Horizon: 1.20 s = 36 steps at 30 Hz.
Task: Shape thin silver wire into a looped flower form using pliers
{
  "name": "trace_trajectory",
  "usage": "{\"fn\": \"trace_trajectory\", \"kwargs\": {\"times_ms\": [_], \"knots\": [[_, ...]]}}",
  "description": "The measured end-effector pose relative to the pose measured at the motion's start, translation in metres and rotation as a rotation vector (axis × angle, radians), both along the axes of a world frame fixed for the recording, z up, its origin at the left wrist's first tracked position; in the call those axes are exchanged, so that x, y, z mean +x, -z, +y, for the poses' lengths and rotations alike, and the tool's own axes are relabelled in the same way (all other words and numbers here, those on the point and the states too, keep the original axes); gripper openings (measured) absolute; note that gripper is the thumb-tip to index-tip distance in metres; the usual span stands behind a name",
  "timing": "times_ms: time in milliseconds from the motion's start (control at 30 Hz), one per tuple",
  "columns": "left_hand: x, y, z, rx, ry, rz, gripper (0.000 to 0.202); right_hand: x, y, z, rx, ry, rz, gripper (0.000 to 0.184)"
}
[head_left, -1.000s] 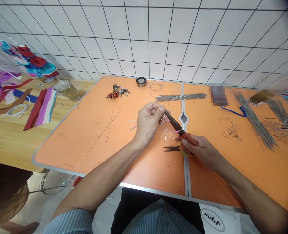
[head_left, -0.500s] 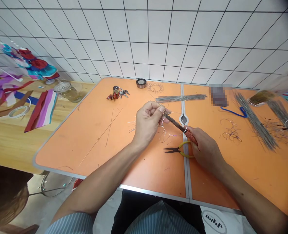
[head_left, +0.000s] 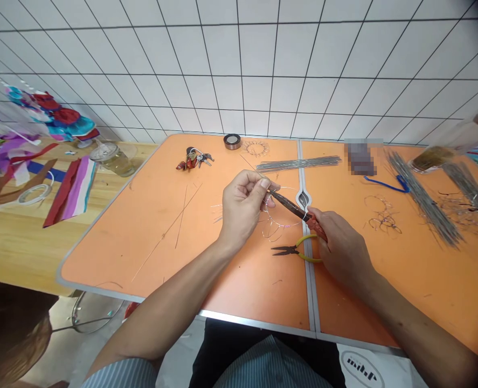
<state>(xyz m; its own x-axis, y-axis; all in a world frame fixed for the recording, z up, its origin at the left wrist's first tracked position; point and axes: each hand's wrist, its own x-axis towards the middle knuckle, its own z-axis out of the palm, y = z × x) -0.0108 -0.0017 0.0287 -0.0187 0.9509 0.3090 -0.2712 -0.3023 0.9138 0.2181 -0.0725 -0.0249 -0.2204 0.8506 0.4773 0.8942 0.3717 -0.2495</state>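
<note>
My left hand (head_left: 244,202) pinches a thin wire ring (head_left: 281,223) between thumb and fingers. The ring hangs below the fingers, and a few small pink spots show on its lower edge. My right hand (head_left: 341,240) is wrapped around the red handles of dark long-nosed pliers (head_left: 291,205). Their tips meet the wire at my left thumb; the exact grip there is too small to make out. Just below, yellow-handled pliers (head_left: 287,250) lie on the orange table (head_left: 239,291), their handles partly covered by my right hand.
Wire bundles (head_left: 299,163) lie at the back and a thicker bundle (head_left: 424,199) at the right. Keys (head_left: 196,159), a tape roll (head_left: 232,141), a wire ring (head_left: 256,148) and tangled wire loops (head_left: 384,218) are about. Glass jars (head_left: 113,157) and ribbons (head_left: 67,191) stand left.
Both hands keep nearly the same pose, with the pliers still at the wire by my left thumb. The camera view has shifted slightly.
</note>
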Motion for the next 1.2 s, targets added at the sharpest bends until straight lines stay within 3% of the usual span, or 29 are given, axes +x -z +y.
{"fn": "trace_trajectory", "kwargs": {"times_ms": [567, 967, 1200], "knots": [[-0.0032, -0.0056, -0.0029, 0.036, 0.023, 0.056, 0.027, 0.0025, 0.0029, 0.0013, 0.114, -0.02, -0.018, 0.037], [-0.0019, -0.0052, -0.0062, -0.001, 0.001, 0.097, 0.029, 0.0048, 0.0034, -0.0017, 0.051, 0.01, -0.043, 0.045], [-0.0025, -0.0059, -0.0064, -0.026, -0.002, 0.107, 0.03, 0.0018, -0.0019, -0.0017, 0.106, 0.015, -0.083, 0.035]]}}
